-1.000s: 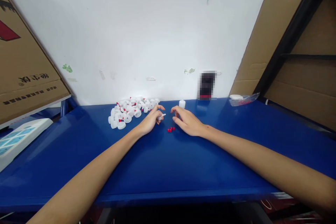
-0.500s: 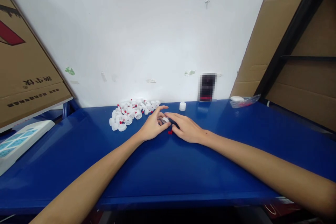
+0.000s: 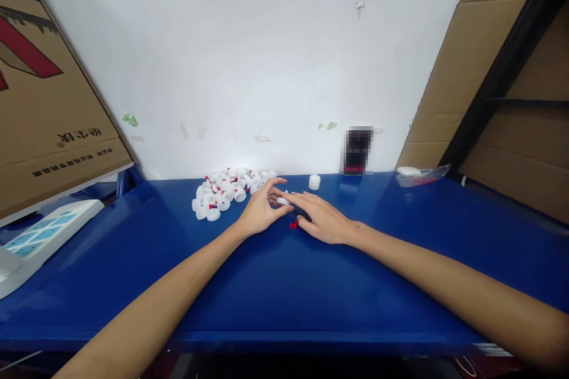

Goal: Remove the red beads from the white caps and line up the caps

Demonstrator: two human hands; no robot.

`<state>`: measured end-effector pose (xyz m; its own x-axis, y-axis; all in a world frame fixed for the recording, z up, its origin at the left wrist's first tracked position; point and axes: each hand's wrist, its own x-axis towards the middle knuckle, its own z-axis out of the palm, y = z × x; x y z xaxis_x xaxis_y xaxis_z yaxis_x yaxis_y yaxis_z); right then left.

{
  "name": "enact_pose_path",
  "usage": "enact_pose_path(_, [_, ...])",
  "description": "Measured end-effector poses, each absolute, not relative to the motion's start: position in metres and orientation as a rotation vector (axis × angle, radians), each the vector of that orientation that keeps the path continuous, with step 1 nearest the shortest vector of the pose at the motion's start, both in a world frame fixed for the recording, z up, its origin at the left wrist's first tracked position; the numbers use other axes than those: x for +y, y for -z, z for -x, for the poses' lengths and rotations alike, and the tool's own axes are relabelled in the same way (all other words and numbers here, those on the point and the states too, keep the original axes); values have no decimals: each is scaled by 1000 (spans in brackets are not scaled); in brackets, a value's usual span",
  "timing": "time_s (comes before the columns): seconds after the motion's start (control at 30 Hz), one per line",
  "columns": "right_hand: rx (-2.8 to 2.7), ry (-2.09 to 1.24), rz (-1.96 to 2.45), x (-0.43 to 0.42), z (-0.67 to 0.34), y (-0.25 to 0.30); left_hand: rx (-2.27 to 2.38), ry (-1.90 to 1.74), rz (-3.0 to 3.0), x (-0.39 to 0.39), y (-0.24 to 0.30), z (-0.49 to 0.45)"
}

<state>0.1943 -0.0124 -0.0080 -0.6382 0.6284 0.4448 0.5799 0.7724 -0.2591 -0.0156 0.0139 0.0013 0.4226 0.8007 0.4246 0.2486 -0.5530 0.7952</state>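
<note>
A white plastic cap sits between the thumb and fingers of my left hand, just above the blue table. My right hand reaches in from the right, palm down. Its fingers are stretched out, and the index fingertip meets the cap's top edge. Below its thumb lie a few small red pieces on the table. Left of my hands is a heap of white caps with red pieces scattered among them. One more white cap stands alone behind my right hand.
The blue table runs up to a white wall. A pale device with blue keys is at the left, beside a cardboard box. A dark pixelated item leans on the wall. A clear plastic bag lies at the back right.
The view has shifted slightly, moving everything a little to the right in the picture. My right fingers have straightened over the cap, which lies flatter. More red shows beside the right thumb.
</note>
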Motion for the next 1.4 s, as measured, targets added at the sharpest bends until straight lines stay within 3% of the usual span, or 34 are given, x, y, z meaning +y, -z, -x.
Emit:
enact_pose_path(0.3, [-2331, 0, 958, -4, -200, 7, 910, -1072, -2065, 18, -3, 19])
enact_pose_path(0.47, [-2082, 248, 1201, 18, -225, 1, 1187, -1313, -2161, 31, -17, 38])
enact_pose_path(0.63, [-2074, 363, 1440, 38, -249, 4, 1180, -1484, -1974, 41, -36, 64])
enact_pose_path(1.23, [-2273, 281, 1458, 36, -247, 8, 1238, -1115, -2678, 58, -27, 111])
enact_pose_path(1.4, [-2204, 333, 1432, 32, -247, 4, 1340, -1163, -2754, 51, -33, 108])
